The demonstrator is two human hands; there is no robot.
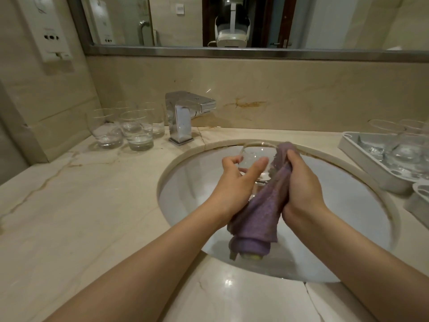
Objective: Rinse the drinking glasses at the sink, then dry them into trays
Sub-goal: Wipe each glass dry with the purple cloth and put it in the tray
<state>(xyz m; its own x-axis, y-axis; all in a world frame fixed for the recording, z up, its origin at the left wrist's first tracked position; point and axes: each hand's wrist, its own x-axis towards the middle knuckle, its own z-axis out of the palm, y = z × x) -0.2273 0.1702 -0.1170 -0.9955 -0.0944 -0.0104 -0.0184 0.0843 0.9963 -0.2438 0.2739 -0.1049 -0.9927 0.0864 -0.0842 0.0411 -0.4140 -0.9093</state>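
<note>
Over the white sink basin (185,187) my left hand (234,182) grips a clear drinking glass (257,156), fingers and thumb curled round its side. My right hand (301,187) grips a purple cloth (260,217) and presses it against the right side of the glass; the rest of the cloth hangs down between my wrists. Several clear glasses (130,129) stand on the counter left of the tap. At the right edge a white tray (362,154) holds several glasses (404,147).
A chrome tap (183,115) stands behind the basin at the left. A second white tray (417,198) lies at the right edge, below the first. A mirror runs along the wall above, and a wall dispenser (48,33) hangs top left. Marble counter surrounds the basin.
</note>
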